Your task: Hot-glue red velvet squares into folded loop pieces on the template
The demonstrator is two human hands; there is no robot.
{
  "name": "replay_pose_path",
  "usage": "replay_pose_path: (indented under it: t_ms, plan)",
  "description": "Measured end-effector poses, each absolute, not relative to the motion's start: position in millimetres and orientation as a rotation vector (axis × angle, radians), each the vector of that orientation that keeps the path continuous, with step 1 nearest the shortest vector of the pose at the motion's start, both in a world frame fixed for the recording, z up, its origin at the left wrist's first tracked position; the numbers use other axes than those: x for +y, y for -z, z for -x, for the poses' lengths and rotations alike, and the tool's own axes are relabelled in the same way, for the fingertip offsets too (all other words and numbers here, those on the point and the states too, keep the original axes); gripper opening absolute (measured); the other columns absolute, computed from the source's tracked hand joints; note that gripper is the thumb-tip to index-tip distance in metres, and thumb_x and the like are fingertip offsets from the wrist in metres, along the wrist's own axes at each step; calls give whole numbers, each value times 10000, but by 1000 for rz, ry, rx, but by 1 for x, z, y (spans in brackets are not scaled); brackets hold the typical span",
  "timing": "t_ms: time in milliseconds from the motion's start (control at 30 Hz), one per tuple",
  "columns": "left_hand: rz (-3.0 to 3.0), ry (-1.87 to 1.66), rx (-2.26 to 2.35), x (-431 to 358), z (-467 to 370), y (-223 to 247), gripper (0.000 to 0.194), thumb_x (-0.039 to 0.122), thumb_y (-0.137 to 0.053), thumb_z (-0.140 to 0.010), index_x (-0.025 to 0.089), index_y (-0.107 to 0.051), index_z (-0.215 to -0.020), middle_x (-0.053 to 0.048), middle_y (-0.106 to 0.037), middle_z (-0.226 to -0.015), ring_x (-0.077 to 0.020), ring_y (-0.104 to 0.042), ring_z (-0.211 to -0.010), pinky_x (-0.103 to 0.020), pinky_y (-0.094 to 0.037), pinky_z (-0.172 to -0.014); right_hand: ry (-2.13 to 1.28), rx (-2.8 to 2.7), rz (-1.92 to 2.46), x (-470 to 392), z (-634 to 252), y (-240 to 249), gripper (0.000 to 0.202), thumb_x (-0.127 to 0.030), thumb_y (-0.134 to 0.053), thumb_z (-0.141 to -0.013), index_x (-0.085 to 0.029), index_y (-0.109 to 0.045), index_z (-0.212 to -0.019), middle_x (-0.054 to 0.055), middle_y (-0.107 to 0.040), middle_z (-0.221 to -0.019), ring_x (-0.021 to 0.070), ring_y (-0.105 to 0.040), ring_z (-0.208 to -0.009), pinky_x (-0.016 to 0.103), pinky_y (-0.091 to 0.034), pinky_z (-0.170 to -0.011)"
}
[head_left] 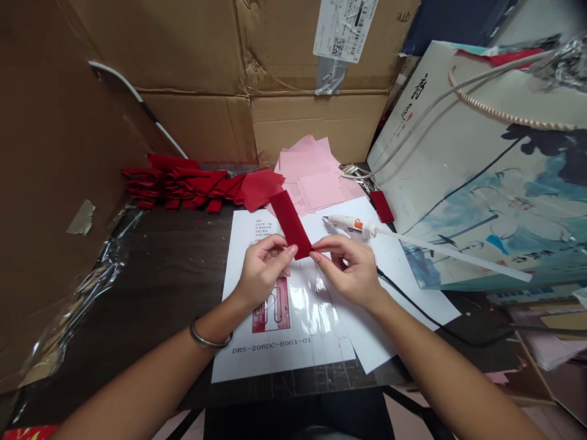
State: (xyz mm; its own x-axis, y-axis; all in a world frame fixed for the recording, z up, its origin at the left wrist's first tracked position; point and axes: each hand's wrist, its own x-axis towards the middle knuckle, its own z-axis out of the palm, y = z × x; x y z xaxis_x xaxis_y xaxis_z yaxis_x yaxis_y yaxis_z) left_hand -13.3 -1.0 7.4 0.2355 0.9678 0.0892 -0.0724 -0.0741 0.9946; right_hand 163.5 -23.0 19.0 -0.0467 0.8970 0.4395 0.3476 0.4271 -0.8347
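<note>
A flat red fabric strip (291,225) is held tilted above the printed sheet (284,360), its far end pointing up and left. My left hand (266,269) pinches the strip's near end between thumb and fingers. At the near right corner, the thumb and forefinger of my right hand (348,269) close on the same strip. Just beyond my right hand lies a white glue gun (346,225) on white paper. Beyond the strip are a red fabric piece (261,188) and a spread of pink squares (316,177).
Folded red fabric pieces (178,183) are heaped at the back left. Metal clips (360,177) and a small red piece (382,206) lie at the back right. Cardboard (312,125) stands behind the dark table (174,269). A patterned paper bag (458,183) and black cable (413,305) are right.
</note>
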Motion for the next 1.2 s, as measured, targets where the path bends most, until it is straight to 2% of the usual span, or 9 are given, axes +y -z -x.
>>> replay_pose_path:
  t_ms: [67, 100, 233, 300, 400, 533, 800, 1000, 1200]
  plan:
    - [-1339, -1123, 932, -1, 13, -7, 196, 338, -679, -819, 160, -619, -765, 20, -561, -621, -94, -520, -506, -225, -437, -496, -839, -1509, 1195, -22, -163, -19, 221, -302, -705, -799, -216, -645, -993, 33, -720, -883, 51, -317, -387, 267, -265, -380]
    - [-1360, -1110, 913, -1, 13, -6, 196, 336, -678, -820, 158, -623, -761, 14, -564, -632, -95, -517, -512, -228, -428, -495, -928, -1473, 1212, -22, -164, -19, 253, -312, -717, -786, -220, -642, -1009, 23, -706, -859, 49, -300, -391, 266, -246, -384]
    - [-1446, -1060, 852, -2, 12, -5, 181, 322, -670, -829, 157, -633, -765, -7, -578, -673, -102, -497, -550, -233, -394, -500, -1146, -1410, 1240, -17, -166, -19, 172, -340, -738, -755, -208, -690, -855, -67, -485, -493, 71, -281, -402, 263, -196, -418]
    - [-1468, -1039, 867, -2, 12, -6, 173, 319, -656, -840, 158, -633, -780, -6, -572, -676, -105, -490, -566, -234, -385, -511, -1217, -1373, 1244, -15, -167, -19, 188, -358, -753, -737, -199, -703, -822, -48, -541, -534, 74, -321, -421, 262, -213, -430]
    - [-1497, -1004, 904, -1, 12, -8, 180, 317, -639, -847, 156, -626, -768, -1, -550, -660, -106, -465, -571, -237, -357, -519, -1303, -1370, 1239, -13, -169, -19, 189, -361, -754, -744, -194, -719, -827, 10, -670, -720, 86, -433, -489, 265, -296, -462]
    - [-1489, -945, 906, 1, 14, -7, 222, 328, -642, -839, 160, -576, -712, 22, -489, -601, -99, -411, -547, -238, -309, -508, -1314, -1412, 1224, -13, -170, -19, 148, -346, -732, -775, -198, -725, -782, 18, -669, -714, 122, -541, -585, 280, -397, -525]
    - [-1553, -889, 839, 0, 15, -5, 255, 361, -581, -883, 153, -584, -734, 3, -515, -650, -114, -435, -600, -259, -340, -559, -1425, -1404, 1202, -14, -170, -19, 181, -369, -732, -765, -192, -702, -740, -5, -636, -652, 121, -554, -587, 273, -420, -534]
    - [-1556, -906, 898, 0, 13, -4, 258, 363, -589, -878, 173, -535, -713, 25, -479, -596, -99, -400, -528, -247, -298, -491, -1500, -1260, 1173, -12, -167, -20, 219, -360, -818, -653, -189, -708, -732, 5, -695, -700, 129, -604, -628, 286, -468, -607]
    - [-1504, -891, 888, -1, 14, -2, 278, 398, -564, -906, 178, -514, -742, 40, -463, -584, -91, -400, -495, -231, -302, -462, -1483, -1258, 1207, -13, -168, -23, 184, -342, -799, -690, -193, -724, -768, 18, -720, -755, 144, -651, -699, 302, -497, -674]
